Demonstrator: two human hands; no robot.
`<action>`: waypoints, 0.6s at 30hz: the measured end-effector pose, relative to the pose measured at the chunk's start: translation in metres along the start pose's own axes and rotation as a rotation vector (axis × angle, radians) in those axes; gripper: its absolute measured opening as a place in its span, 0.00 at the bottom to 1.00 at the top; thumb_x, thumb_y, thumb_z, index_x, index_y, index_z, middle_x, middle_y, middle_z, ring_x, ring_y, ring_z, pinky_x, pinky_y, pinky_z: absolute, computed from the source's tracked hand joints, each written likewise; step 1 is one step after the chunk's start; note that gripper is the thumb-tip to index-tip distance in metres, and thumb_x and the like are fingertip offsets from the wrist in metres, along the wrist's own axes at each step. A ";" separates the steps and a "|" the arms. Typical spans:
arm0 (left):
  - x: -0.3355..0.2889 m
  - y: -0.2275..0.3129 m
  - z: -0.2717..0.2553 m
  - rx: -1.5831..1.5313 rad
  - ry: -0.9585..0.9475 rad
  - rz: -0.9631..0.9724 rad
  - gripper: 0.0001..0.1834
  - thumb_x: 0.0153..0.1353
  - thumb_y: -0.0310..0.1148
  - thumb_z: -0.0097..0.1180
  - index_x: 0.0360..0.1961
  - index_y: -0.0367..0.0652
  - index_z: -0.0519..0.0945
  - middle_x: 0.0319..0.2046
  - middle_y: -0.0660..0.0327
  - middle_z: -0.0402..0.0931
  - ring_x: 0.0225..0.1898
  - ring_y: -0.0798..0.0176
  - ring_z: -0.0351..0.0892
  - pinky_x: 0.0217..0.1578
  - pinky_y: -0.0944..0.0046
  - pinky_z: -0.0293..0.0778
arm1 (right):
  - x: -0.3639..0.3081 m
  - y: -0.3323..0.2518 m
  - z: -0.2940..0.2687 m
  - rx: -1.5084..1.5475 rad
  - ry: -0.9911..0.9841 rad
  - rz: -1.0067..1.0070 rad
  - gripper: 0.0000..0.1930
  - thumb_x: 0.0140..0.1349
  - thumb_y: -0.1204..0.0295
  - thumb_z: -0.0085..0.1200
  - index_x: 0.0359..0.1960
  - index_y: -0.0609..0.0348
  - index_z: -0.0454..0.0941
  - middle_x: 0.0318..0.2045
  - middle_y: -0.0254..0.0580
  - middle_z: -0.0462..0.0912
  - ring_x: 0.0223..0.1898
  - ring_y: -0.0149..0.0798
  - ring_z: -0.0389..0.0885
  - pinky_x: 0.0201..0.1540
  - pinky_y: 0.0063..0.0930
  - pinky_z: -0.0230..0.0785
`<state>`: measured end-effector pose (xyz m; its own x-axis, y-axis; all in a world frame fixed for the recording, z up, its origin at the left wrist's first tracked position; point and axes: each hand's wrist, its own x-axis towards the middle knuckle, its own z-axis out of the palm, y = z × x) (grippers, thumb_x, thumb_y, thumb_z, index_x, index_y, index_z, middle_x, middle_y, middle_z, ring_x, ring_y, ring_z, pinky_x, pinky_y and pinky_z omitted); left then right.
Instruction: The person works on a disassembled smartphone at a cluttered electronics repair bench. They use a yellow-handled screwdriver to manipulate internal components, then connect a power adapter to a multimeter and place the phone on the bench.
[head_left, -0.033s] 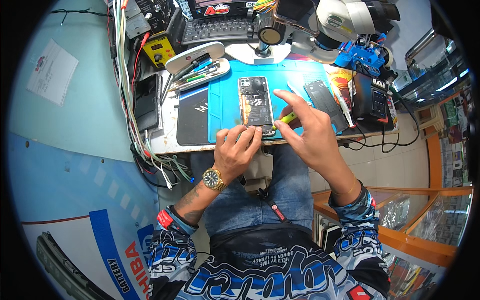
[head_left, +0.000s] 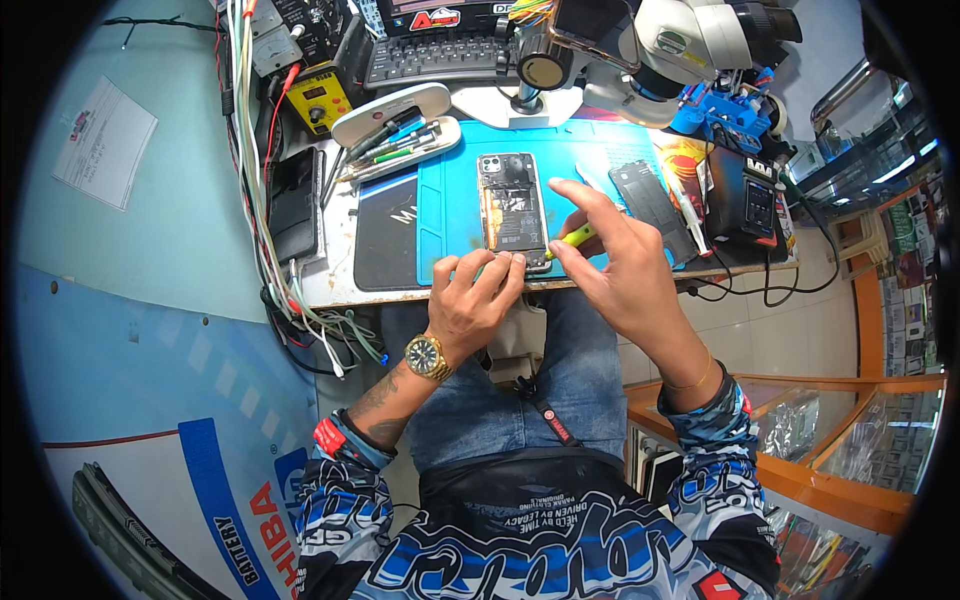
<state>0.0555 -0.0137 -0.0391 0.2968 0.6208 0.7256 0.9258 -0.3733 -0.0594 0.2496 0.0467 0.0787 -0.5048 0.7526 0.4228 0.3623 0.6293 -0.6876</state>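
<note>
Right hand (head_left: 628, 265) pinching yellow tool (head_left: 579, 236), tip indistinct; left hand (head_left: 472, 300) over lower edge of phone (head_left: 515, 207), grip unclear.

A white stereo microscope (head_left: 668, 48) with dark eyepieces stands at the back of the bench, just right of a black keyboard (head_left: 440, 62). Left of the keyboard sits a yellow-fronted bench unit (head_left: 320, 103) with a dial. Pale cables (head_left: 246, 150) run down beside it — some end in loose plugs below the bench edge. A white paper sheet (head_left: 106, 145) hangs on the light-blue wall (head_left: 160, 225). At far right — beyond a blue plastic rack (head_left: 735, 115) — stands an orange-framed glass showcase (head_left: 845, 430).
</note>
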 end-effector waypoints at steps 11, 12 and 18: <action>0.002 0.000 -0.001 -0.027 0.000 -0.026 0.21 0.50 0.30 0.69 0.48 0.51 0.85 0.45 0.70 0.82 0.48 0.64 0.79 0.49 0.55 0.65 | 0.001 0.003 0.003 -0.055 -0.008 -0.027 0.27 0.61 0.80 0.65 0.63 0.56 0.75 0.34 0.46 0.85 0.31 0.41 0.87 0.34 0.33 0.78; 0.002 0.001 -0.001 -0.029 0.005 -0.031 0.21 0.50 0.30 0.69 0.48 0.51 0.85 0.45 0.70 0.82 0.48 0.64 0.79 0.49 0.55 0.65 | 0.000 0.003 0.002 -0.070 -0.013 -0.031 0.27 0.61 0.81 0.65 0.63 0.56 0.75 0.35 0.45 0.85 0.32 0.38 0.89 0.35 0.30 0.81; 0.000 0.004 0.002 -0.026 0.036 -0.052 0.22 0.46 0.29 0.69 0.47 0.51 0.86 0.43 0.70 0.81 0.48 0.64 0.79 0.49 0.54 0.63 | 0.009 0.006 -0.008 -0.163 -0.105 -0.282 0.19 0.56 0.79 0.65 0.51 0.59 0.78 0.36 0.51 0.82 0.38 0.55 0.82 0.41 0.46 0.74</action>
<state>0.0599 -0.0134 -0.0406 0.2395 0.6151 0.7512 0.9332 -0.3595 -0.0031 0.2540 0.0585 0.0830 -0.6776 0.5256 0.5144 0.3131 0.8391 -0.4449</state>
